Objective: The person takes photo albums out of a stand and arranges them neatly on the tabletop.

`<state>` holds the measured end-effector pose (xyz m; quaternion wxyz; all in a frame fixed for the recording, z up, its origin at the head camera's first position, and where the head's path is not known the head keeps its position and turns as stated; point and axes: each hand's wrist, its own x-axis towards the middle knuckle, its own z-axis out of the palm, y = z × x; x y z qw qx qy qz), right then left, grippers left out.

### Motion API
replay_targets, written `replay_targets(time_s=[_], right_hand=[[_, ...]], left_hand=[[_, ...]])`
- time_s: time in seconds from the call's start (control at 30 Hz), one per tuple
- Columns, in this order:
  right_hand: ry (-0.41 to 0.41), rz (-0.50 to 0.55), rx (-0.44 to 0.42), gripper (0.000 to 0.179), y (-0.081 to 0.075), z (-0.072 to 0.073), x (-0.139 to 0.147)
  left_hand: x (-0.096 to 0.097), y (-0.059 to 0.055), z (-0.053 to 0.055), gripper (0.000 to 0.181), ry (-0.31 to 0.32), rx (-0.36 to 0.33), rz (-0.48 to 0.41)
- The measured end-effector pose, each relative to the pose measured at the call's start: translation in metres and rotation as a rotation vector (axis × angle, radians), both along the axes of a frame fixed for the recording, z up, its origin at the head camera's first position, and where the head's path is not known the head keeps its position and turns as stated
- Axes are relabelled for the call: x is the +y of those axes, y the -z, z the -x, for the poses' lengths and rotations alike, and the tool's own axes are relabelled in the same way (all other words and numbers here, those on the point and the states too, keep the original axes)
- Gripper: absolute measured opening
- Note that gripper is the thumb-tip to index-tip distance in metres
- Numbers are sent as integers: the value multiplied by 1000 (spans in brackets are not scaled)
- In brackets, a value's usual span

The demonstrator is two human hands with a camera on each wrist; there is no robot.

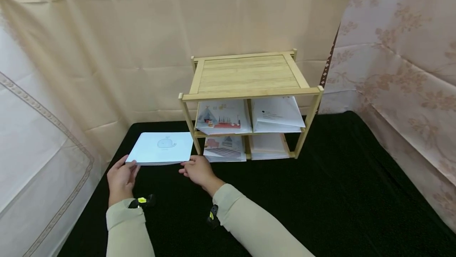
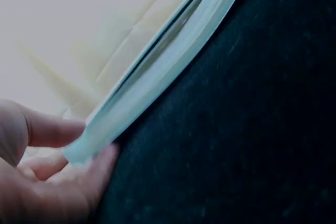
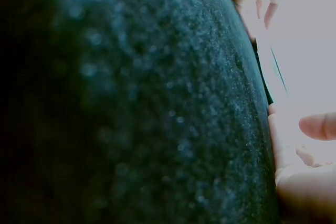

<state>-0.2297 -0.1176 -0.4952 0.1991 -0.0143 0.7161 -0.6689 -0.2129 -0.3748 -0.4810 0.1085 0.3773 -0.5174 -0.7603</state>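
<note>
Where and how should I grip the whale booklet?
I'd take the whale booklet by its near edge, from the front, thumb above and fingers below, as the left hand pinches near its left corner. It looks flat, drawing upward, that edge nearest you; the wooden shelf beside its right edge likely hampers approach there.

beside a wooden shelf (image 1: pixel 246 73), the left hand (image 1: pixel 121 177) pinches a white booklet (image 1: pixel 146 146); the right hand (image 1: pixel 199 171) is at its near right corner.
</note>
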Motion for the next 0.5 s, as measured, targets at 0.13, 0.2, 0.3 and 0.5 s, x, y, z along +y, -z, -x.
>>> replay_targets(time_s=[0.13, 0.2, 0.3, 0.5], right_hand=[[7, -4, 6, 52, -1, -1, 1], [5, -7, 9, 51, -2, -2, 1], [2, -5, 16, 50, -2, -3, 1], [-1, -31, 41, 46, -3, -5, 0]], left_hand=[[7, 0, 3, 55, 53, -97, 299], [10, -1, 4, 54, 63, -145, 433], [11, -2, 3, 54, 70, -168, 548], [11, -1, 1, 54, 99, -194, 631]])
